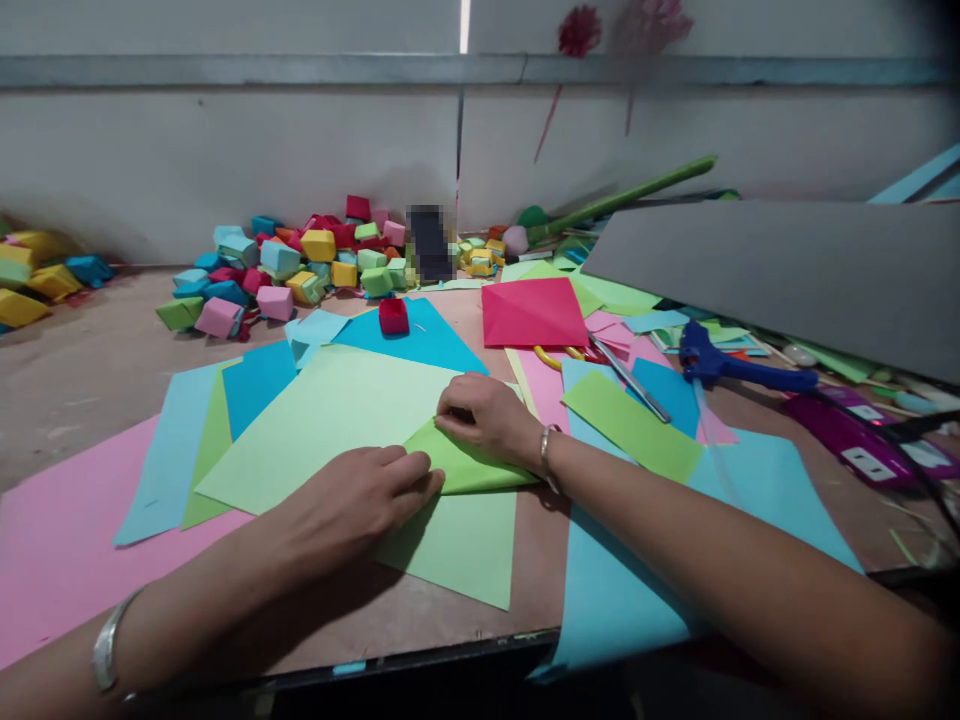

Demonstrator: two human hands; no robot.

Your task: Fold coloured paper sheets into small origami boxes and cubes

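Note:
A bright green sheet of paper (480, 470), folded over on itself, lies on a larger pale green sheet (337, 400). My left hand (375, 490) pinches its near left edge with the fingers closed. At the far edge of the same paper, my right hand (487, 420) is closed with thumb and fingers curled together on it. Both wrists rest low over the table, each with a silver bangle. Just beyond the hands lie a blue sheet (442, 335) with a small open red paper box (393, 316) on it, and a red folded paper (534, 312).
Many small coloured paper boxes (279, 258) are heaped against the wall. To the right are a blue glue gun (742, 368), a metal-coloured cutter or pen (630, 380), a purple power strip (862, 440) with a cable, and a large grey board (780, 270). The table's front edge runs below.

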